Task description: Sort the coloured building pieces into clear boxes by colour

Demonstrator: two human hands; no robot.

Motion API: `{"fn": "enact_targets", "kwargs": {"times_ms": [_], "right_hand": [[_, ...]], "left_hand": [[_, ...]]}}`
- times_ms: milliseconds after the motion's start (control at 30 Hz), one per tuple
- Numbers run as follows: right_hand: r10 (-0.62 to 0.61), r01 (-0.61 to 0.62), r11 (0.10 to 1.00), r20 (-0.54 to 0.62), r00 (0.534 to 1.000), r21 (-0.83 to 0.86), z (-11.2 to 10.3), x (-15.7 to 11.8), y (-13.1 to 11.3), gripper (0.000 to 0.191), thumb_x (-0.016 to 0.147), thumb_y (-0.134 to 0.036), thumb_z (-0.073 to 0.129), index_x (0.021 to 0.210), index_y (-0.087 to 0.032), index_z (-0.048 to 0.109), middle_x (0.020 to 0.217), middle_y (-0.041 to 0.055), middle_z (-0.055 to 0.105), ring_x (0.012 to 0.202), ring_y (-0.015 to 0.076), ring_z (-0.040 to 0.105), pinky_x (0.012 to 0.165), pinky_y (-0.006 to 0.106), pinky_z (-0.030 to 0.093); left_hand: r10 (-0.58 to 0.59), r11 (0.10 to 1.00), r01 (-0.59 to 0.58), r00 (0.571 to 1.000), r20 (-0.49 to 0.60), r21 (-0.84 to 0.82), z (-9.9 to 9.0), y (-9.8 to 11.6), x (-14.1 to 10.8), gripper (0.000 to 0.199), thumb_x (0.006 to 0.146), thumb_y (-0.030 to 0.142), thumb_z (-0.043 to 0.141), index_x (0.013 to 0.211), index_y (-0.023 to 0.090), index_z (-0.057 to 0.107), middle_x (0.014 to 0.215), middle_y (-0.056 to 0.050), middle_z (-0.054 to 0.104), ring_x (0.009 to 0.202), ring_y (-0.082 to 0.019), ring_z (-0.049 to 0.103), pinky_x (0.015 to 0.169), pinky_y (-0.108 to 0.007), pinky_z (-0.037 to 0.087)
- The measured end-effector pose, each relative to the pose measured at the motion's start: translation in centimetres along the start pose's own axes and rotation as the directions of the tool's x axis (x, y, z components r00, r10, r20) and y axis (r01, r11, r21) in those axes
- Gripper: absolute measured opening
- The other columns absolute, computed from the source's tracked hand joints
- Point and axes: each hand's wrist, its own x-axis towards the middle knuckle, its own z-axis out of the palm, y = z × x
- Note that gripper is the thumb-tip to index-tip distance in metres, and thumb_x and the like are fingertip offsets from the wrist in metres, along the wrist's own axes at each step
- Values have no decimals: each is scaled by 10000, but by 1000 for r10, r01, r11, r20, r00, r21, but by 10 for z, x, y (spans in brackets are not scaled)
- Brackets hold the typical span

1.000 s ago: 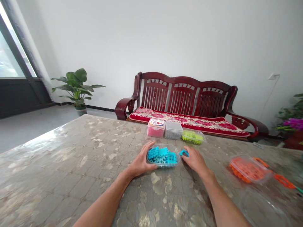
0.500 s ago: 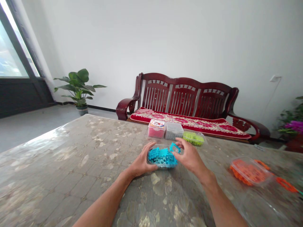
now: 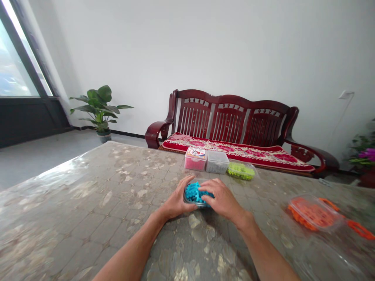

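Note:
A clear plastic container (image 3: 199, 205) full of blue plastic building pieces (image 3: 192, 191) sits on the table in front of me. My left hand (image 3: 180, 197) is wrapped round its left side, thumb at the near rim and fingers at the far one. Over the container's right half lies my right hand (image 3: 219, 197). Its fingers and thumb are bent onto the blue pieces, with blue showing between them. The hand hides which piece it grips and much of the container's right side.
Behind stand a box of pink pieces (image 3: 195, 163), a grey box (image 3: 217, 164) and a tub of lime-green pieces (image 3: 240, 171). A container of orange pieces (image 3: 315, 212) is at right, with loose orange pieces (image 3: 360, 229) beside it. A wooden bench (image 3: 231, 121) stands beyond the table (image 3: 88, 203).
My right hand has moved left and down with a blue piece, from the container's right rim onto the pieces inside. My left hand keeps its hold. The view has shifted slightly.

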Motion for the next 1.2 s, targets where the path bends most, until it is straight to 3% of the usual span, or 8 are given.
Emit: {"fn": "enact_targets", "kwargs": {"times_ms": [500,700,933,1100,1200], "right_hand": [[43,-43,999,-12,999,-7,8,1,-5,314,796,-95,630,1052,-242,734,1091,23,729,1041,205,579,967,355,433],[103,-96,993,-128,986,61,7,-3,-2,265,829,-157,658,1062,-251,743,1154,32,719,1086,205,582,989,364,434],[20,-21,1000,-59,998,-10,8,-6,-6,255,860,-157,652,1057,-280,759,1093,11,747,1050,203,589,981,364,438],[79,-76,997,-181,980,25,4,-7,-2,249,863,-147,622,1007,-280,776,1142,23,733,1095,208,588,996,372,440],[120,-120,993,-112,986,10,4,-8,4,271,844,-140,594,987,-273,782,1093,32,752,1059,227,618,980,399,458]], "left_hand": [[4,997,-5,1000,21,72,0,-2,0,876,697,387,818,1445,184,408,1556,-179,308,1465,-366,277,1206,-524,237],[-8,997,5,1000,30,79,0,-2,0,843,694,375,824,1424,187,446,1568,-180,282,1453,-366,308,1196,-507,268],[-13,992,7,999,48,128,-2,-2,-1,757,714,338,817,1389,207,499,1570,-165,277,1452,-362,319,1187,-500,291],[-12,990,3,998,57,143,-1,-4,-1,667,724,324,824,1333,235,566,1586,-144,245,1456,-362,314,1172,-499,313],[-26,989,16,997,66,149,-1,-2,0,668,724,297,824,1338,245,567,1590,-135,234,1457,-356,312,1171,-492,318]]}}
